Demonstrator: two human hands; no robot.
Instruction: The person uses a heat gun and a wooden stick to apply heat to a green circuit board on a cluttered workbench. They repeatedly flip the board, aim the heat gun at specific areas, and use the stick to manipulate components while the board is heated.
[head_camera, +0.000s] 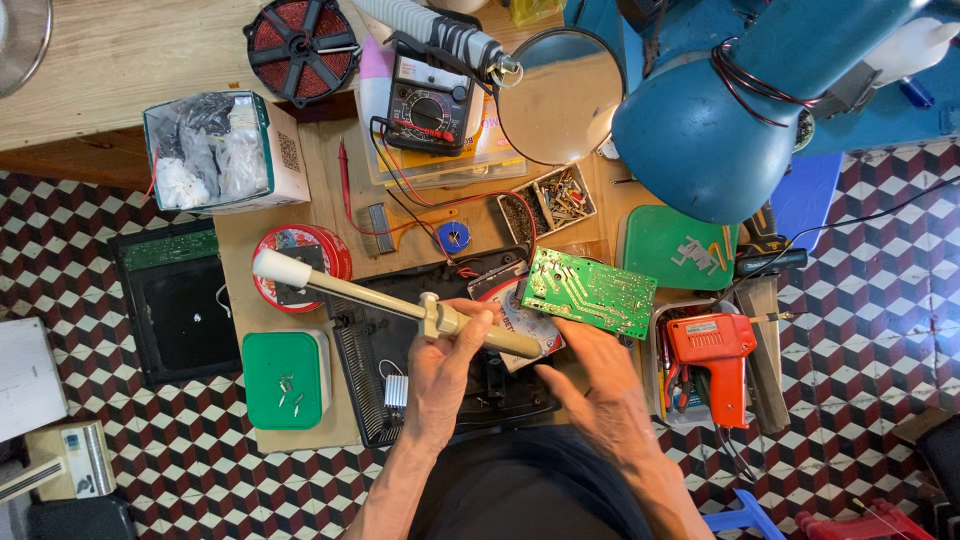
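Nearest the camera, the person's two hands work over the middle of the cluttered surface (330, 160). The left hand (440, 365) is closed around a cream desoldering pump (400, 305), gripping it near the tip end so that the long barrel slants up and away to the left, the plunger knob free above; that grip seems chosen to steady the nozzle against the work. The right hand (600, 385) lies half open, fingers spread, its fingertips at the lower edge of one green circuit board (590, 292), apparently propping it tilted toward the pump's tip. The board sits just right of centre, over a dark open appliance casing (370, 370).

Beside the hands stand two green-lidded containers, the left lid (285, 380) carrying a few small metal bits, the right lid (678, 248) likewise, both within easy reach as parts trays. One orange soldering gun (715, 355) rests in a box to the right.

Farther off lie one red round tin (315, 255), a two-compartment screw tray (550, 205), one multimeter (432, 105) with red leads, one round magnifier (562, 95), and a blue lamp head (700, 130) hanging over the bench.
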